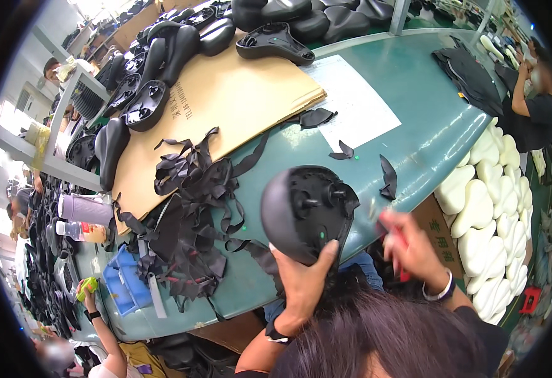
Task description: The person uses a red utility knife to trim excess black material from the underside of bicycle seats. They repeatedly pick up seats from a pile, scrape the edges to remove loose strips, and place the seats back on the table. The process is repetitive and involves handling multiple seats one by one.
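Note:
My left hand [302, 277] grips the near edge of a black bicycle saddle [280, 211], thumb on its rim. The saddle is tilted so that its hollow underside, with dark posts inside, faces right. To the right of it, my right hand [413, 249] is closed around a red-handled tool [394, 234]. Motion smears the tool's tip, so its kind is unclear; it is apart from the saddle. Left of the saddle lies a heap of black material scraps [191, 233], and a few loose scraps [387, 177] lie beyond it.
On the green table [414, 75] lie cardboard sheets [225, 94], white paper [358, 107] and finished saddles [270, 43]. A blue basket [125, 280], bottle [82, 231] and mug [86, 210] stand left. White foam pads [477, 201] are piled right. A co-worker's hand [89, 291] holds something green.

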{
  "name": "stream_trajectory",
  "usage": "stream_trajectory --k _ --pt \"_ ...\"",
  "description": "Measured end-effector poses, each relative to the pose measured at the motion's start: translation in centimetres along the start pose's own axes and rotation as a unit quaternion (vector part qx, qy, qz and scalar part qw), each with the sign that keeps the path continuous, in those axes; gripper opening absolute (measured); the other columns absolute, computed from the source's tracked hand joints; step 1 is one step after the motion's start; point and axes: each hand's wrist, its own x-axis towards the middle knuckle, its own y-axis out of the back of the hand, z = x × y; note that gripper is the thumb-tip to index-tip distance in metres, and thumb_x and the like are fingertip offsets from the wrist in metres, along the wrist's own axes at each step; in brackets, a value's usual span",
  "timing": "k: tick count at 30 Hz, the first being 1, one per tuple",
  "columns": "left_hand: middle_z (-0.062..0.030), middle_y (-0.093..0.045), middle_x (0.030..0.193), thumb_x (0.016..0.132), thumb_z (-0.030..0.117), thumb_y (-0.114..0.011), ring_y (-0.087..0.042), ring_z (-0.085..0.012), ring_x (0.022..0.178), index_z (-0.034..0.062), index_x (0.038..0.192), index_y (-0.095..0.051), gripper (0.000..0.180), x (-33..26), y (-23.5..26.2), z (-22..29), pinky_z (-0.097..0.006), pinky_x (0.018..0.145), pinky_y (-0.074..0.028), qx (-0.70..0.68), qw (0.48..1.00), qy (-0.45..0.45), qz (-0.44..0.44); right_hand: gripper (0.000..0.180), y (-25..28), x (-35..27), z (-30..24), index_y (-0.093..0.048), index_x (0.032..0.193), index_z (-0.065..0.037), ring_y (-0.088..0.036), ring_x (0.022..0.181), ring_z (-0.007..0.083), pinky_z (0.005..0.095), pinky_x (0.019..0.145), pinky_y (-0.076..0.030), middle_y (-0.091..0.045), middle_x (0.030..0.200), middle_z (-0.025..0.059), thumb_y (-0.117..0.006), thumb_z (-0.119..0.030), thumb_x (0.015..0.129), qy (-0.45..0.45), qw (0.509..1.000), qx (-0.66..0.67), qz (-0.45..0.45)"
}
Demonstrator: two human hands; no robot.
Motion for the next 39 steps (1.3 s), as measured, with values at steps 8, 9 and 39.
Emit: stream_trajectory --k 8,9,39 --pt "-0.0155 -0.055 0.124 0.079 0.01 -0.075 -0.055 -0.0212 0.113 -0.0027 0.13 -0.039 0.064 2.7 3.2 0.9 -0.035 0.099 -0.043 -0.08 0.993 0.081 -0.003 0.05 -2.2 14.4 -2.3 -0.045 0.132 -0.004 -0.062 0.099 0.0431 0.0474 0.079 -0.05 -0.063 0.11 0.0262 -0.062 -0.009 0.085 0.261 0.922 -0.256 0.13" --pt "-0.0148 -0.054 0.126 0.08 0.005 -0.071 -0.054 -0.0216 0.115 -0.0026 0.132 -0.038 0.062 3.1 4.1 1.2 -0.035 0.1 -0.043 -0.086 0.993 0.074 -0.032 0.044 -0.1 16.8 -2.0 -0.047 0.128 -0.004 -0.062 0.096 0.0428 0.0473 0.079 -0.05 -0.064 0.105 0.0253 -0.061 -0.01 0.086 0.297 0.895 -0.225 0.246" --pt "-0.0366 -0.025 0.145 0.067 0.04 -0.077 -0.051 -0.0501 0.117 0.0143 0.14 -0.036 0.087 67.6 20.1 11.6 -0.049 0.101 -0.041 0.434 0.804 -0.158 0.374 0.033 -8.8 71.6 -27.4 -0.063 0.111 -0.01 -0.058 0.094 0.01 0.028 0.083 -0.047 -0.063 0.099 0.0003 -0.073 -0.024 0.083 0.179 0.95 0.25 -0.049"
